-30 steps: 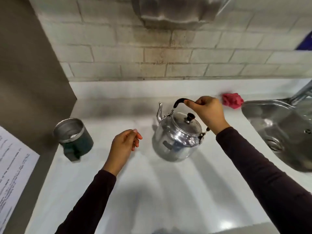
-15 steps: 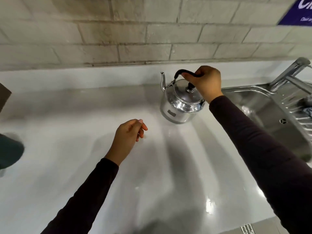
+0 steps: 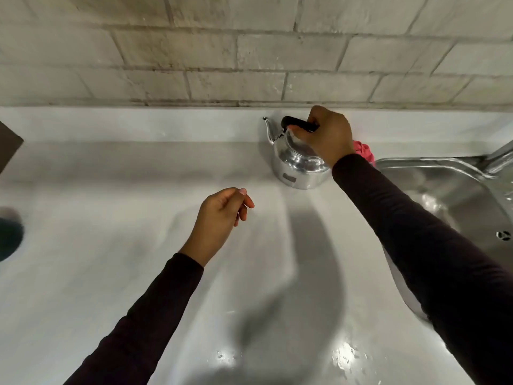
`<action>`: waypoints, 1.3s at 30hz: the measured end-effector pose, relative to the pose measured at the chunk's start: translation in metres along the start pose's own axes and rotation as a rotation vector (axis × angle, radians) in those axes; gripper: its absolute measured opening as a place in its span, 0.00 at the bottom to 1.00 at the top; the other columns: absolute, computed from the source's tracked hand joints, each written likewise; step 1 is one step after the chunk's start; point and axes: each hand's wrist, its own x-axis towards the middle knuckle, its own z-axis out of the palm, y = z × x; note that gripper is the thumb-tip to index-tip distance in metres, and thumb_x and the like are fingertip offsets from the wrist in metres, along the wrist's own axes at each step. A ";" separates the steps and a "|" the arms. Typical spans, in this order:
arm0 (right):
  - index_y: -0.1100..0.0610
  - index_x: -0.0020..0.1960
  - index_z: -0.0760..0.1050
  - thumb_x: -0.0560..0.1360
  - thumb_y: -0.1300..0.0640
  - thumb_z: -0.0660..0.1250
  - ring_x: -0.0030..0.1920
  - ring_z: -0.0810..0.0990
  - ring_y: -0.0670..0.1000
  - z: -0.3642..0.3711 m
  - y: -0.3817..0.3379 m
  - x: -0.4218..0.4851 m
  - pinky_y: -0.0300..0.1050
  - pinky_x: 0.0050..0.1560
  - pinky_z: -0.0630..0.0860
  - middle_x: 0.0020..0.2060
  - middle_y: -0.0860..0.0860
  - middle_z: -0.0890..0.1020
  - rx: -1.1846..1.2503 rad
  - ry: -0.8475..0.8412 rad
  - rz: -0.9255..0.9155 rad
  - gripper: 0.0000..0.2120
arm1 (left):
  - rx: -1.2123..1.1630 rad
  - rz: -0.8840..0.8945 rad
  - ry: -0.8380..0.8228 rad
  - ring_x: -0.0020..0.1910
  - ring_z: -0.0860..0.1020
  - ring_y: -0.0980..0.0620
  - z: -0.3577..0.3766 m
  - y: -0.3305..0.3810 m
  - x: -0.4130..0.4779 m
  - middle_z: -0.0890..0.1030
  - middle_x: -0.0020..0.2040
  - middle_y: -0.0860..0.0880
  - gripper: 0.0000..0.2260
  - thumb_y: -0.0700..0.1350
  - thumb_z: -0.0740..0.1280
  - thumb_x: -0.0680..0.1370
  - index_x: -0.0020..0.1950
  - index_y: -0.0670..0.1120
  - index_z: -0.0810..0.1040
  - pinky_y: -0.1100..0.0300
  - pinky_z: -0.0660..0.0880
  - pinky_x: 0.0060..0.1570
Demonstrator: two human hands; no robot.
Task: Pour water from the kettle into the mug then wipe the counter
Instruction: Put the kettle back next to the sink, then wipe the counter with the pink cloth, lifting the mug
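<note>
Far right, a silver kettle (image 3: 298, 165) on the white tabletop (image 3: 116, 245) near the back wall, spout to the left, just left of the steel sink (image 3: 449, 190). Right hand (image 3: 329, 136) over the lid, grip clamped on the black handle (image 3: 297, 123). Pink cloth (image 3: 363, 151) peeking out behind that wrist. Left hand (image 3: 220, 218) above mid-tabletop, grip loosely curled, holding nothing. Dark blurred mug (image 3: 9, 236) cut off at the left edge.

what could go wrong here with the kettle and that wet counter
The right hand grips the kettle handle close beside the pink cloth and sink rim; letting go carelessly might tip it. Water droplets on the near counter could wet a sleeve.
</note>
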 end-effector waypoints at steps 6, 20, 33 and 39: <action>0.66 0.44 0.77 0.76 0.58 0.64 0.47 0.76 0.62 0.020 0.015 -0.044 0.54 0.49 0.69 0.43 0.62 0.79 -0.131 -0.039 -0.358 0.10 | 0.017 -0.022 -0.018 0.26 0.69 0.57 0.018 0.002 0.007 0.75 0.25 0.54 0.17 0.49 0.59 0.79 0.32 0.51 0.78 0.70 0.68 0.30; 0.62 0.62 0.74 0.73 0.64 0.59 0.62 0.74 0.61 0.012 0.116 -0.022 0.50 0.63 0.70 0.63 0.60 0.75 -0.070 0.019 0.438 0.18 | 0.035 -0.034 -0.050 0.25 0.69 0.59 0.032 -0.005 -0.002 0.75 0.24 0.54 0.17 0.47 0.58 0.79 0.32 0.51 0.78 0.71 0.68 0.29; 0.62 0.64 0.67 0.73 0.59 0.65 0.59 0.76 0.65 0.014 0.085 -0.079 0.58 0.58 0.74 0.58 0.63 0.77 -0.189 -0.090 0.433 0.21 | 0.032 -0.043 -0.007 0.25 0.70 0.57 -0.019 -0.023 -0.031 0.75 0.25 0.54 0.18 0.47 0.58 0.80 0.32 0.50 0.78 0.64 0.68 0.32; 0.67 0.59 0.72 0.75 0.55 0.63 0.54 0.79 0.65 0.010 0.035 -0.110 0.54 0.57 0.75 0.52 0.65 0.80 -0.229 -0.215 0.520 0.18 | 0.015 -0.020 0.034 0.25 0.69 0.56 -0.073 -0.032 -0.052 0.75 0.26 0.53 0.18 0.46 0.58 0.80 0.32 0.49 0.78 0.66 0.68 0.30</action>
